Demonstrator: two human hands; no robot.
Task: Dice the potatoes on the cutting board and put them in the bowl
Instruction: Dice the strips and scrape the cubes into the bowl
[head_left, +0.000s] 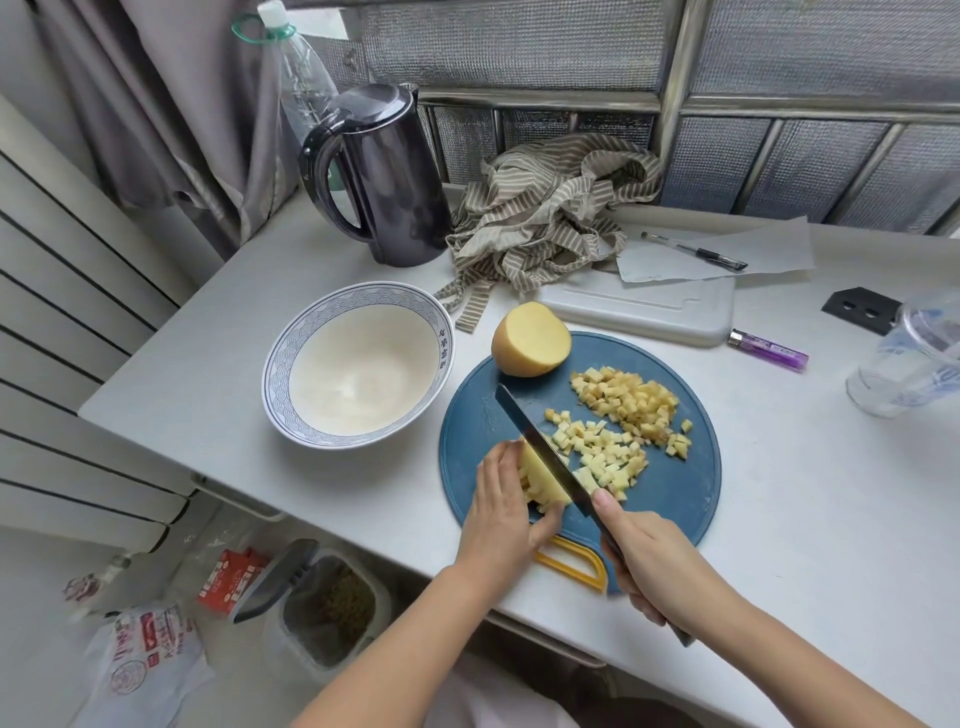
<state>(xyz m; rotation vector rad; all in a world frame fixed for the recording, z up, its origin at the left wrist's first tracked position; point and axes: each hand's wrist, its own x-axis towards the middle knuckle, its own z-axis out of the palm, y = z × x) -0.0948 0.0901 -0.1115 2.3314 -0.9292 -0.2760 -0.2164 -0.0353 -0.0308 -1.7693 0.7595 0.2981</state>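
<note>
A round blue cutting board (675, 488) with a yellow handle lies on the white table. My left hand (501, 512) presses down on a bundle of cut potato strips (540, 480) at the board's near left. My right hand (657, 569) grips a dark knife (540, 447), its blade slanting across the strips. Two heaps of potato dice (618, 421) lie to the right of the blade. A potato half (531, 339) rests on the board's far edge. The white bowl (358, 364) with a blue patterned rim stands left of the board, nothing in it.
Behind the bowl is a dark kettle (384, 176). A striped cloth (545, 208), a white board (644, 312) with paper and a pen, a purple lighter (769, 351) and a clear plastic cup (909, 358) lie beyond and to the right. The table's edge runs just beneath my wrists.
</note>
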